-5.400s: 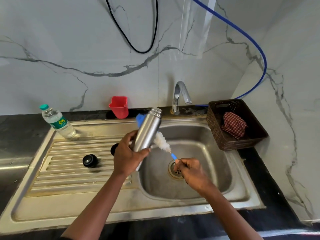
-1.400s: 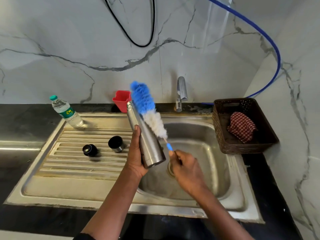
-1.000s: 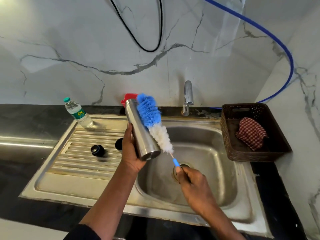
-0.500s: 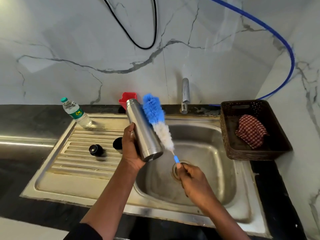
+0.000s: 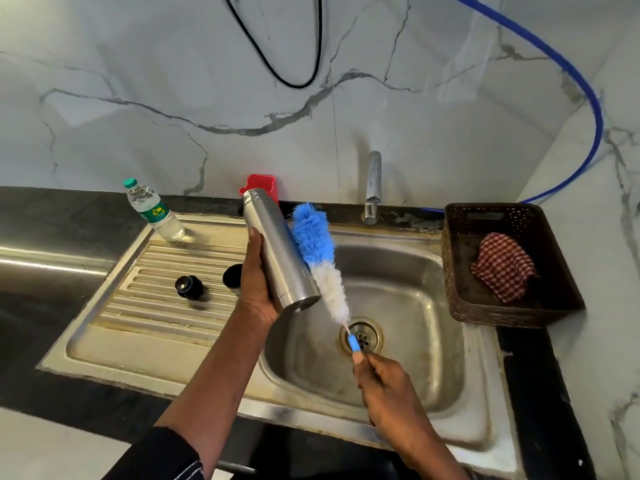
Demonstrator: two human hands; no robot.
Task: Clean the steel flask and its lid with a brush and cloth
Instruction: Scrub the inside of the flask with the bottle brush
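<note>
My left hand [image 5: 255, 285] grips the steel flask [image 5: 277, 251] round its lower body, holding it tilted over the sink's left edge with its mouth pointing up and away. My right hand [image 5: 382, 379] holds the thin blue handle of the bottle brush [image 5: 318, 258]. Its blue and white bristles lie along the flask's right side. Two black lid parts sit on the drainboard: a knobbed cap [image 5: 188, 287] and a cup-like lid [image 5: 232, 277] partly hidden behind my left hand. The red checked cloth [image 5: 502, 266] lies in the brown basket [image 5: 460, 306].
The steel sink [image 5: 408, 341] has a drain [image 5: 363, 336] at its middle and a tap [image 5: 373, 187] at the back. A plastic water bottle [image 5: 154, 211] stands at the drainboard's far left corner. A red cup [image 5: 263, 185] sits behind the flask. A blue hose [image 5: 588, 109] runs down the right wall.
The flask has turned from leaning right to leaning left, and the brush moved from behind it to its right side. Over the last second the brush has slid slightly down along the flask.
</note>
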